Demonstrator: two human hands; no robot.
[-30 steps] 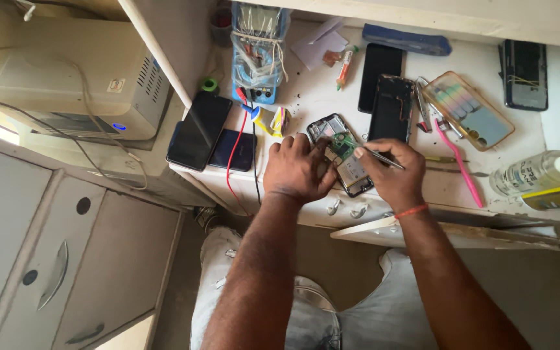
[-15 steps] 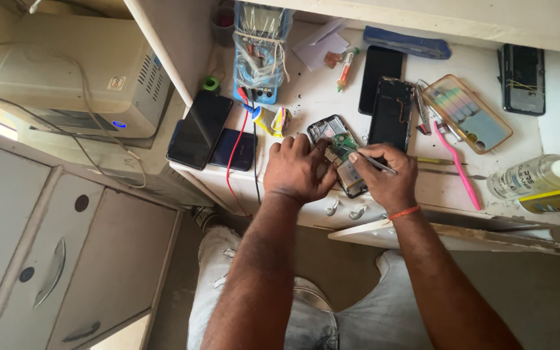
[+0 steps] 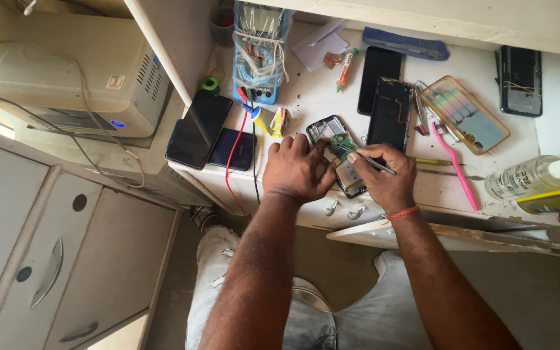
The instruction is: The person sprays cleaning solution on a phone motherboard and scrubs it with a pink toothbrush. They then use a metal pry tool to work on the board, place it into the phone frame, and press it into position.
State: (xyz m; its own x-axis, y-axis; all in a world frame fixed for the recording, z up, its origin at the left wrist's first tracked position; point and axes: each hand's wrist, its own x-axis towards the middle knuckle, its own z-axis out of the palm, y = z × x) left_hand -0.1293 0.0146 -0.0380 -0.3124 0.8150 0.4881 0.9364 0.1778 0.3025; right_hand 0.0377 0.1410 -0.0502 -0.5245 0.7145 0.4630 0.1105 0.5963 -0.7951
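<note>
Two hands work at the near edge of a white bench (image 3: 422, 194), forearms coming up from 6 o'clock over grey-jeaned knees. Left hand (image 3: 295, 170) lies palm-down, fingers bent, pressing on the left side of an opened phone (image 3: 336, 150). Right hand (image 3: 384, 176), w/ orange band at the wrist, is pinched shut on tweezers (image 3: 371, 161); tips point toward 10 o'clock and meet the green board inside the phone. Phone lies flat at bench front, screen side down, back off, between both hands, partly covered by them.

At 9 o'clock of the left hand: 2 dark phones (image 3: 210, 134), one overlapping the other, hanging a bit over the bench edge; a red wire (image 3: 231, 159) runs down past them. Just at 12 o'clock of the left hand, a small yellow tube (image 3: 269, 120).

At 1 o'clock of the right hand: a black phone frame (image 3: 391, 113) and a black phone (image 3: 380, 79) behind it. At 3 o'clock, a pink toothbrush (image 3: 452, 164); past it a clear case (image 3: 464, 114) w/ coloured strips. Far at 3 o'clock, a spray bottle (image 3: 531, 176) lying on its side.

Farther back at 12 o'clock: blue multimeter (image 3: 260, 45) wrapped in its leads, white paper (image 3: 320, 46), a blue case (image 3: 404, 43). Back at 2 o'clock, another dark phone (image 3: 520, 70). Off the bench at 10 o'clock, a beige box unit (image 3: 72, 74) w/ blue light.
</note>
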